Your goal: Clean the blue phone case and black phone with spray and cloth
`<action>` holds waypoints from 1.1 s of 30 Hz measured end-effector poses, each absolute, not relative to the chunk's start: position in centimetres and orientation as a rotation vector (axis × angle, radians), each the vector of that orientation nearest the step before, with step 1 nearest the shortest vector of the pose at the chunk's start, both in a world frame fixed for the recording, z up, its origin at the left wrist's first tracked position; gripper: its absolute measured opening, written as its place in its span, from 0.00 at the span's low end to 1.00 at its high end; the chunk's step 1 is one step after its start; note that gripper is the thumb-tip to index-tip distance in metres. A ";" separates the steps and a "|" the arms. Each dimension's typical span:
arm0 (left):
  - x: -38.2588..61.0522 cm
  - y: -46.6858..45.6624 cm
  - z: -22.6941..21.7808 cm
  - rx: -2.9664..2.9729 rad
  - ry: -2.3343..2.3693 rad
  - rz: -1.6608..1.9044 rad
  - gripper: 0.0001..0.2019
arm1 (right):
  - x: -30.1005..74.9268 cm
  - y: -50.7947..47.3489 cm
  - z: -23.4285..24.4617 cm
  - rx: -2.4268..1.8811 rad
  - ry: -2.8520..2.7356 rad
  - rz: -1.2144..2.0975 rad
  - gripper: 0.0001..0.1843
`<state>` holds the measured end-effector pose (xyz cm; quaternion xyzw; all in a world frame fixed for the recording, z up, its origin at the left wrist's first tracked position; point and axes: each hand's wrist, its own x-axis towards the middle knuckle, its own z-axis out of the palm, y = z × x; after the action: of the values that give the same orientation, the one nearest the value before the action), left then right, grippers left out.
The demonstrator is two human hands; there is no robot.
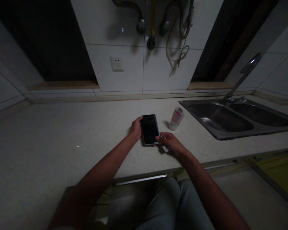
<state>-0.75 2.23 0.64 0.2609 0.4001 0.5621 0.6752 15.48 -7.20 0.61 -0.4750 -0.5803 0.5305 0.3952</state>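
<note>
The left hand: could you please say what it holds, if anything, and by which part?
The left hand holds the phone by its upper left side.

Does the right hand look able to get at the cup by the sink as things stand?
Probably yes: the cup sits just beyond the right hand with nothing visible between them, though that hand is occupied at the phone.

Pale countertop (50,134); red-printed cup (176,118) on it, near inset steel sink (216,134).
</note>
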 end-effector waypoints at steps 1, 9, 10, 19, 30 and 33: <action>-0.9 2.3 0.9 0.543 0.862 1.192 0.07 | 15.5 -7.3 0.7 -1.199 -1.449 1.356 0.22; -1.5 2.1 1.3 0.559 0.858 1.094 0.04 | 15.2 -7.2 -0.4 -1.193 -1.357 1.283 0.24; -1.4 2.2 1.1 0.551 0.887 1.106 0.04 | 15.2 -7.1 -0.7 -1.189 -1.353 1.266 0.25; -1.1 2.6 0.1 0.563 0.988 1.247 0.06 | 15.2 -7.1 -0.6 -1.266 -1.408 1.170 0.31; -0.8 2.1 -0.4 0.744 0.925 1.379 0.09 | 15.1 -7.0 -0.5 -1.374 -1.545 1.059 0.22; -0.6 1.6 0.3 0.709 0.911 1.393 0.09 | 15.0 -6.8 -0.5 -1.404 -1.507 1.039 0.28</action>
<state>-0.58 1.56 0.25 0.3082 0.3958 0.6053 0.6180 15.00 -6.84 -0.54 -0.5565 -0.5971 0.4118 0.4052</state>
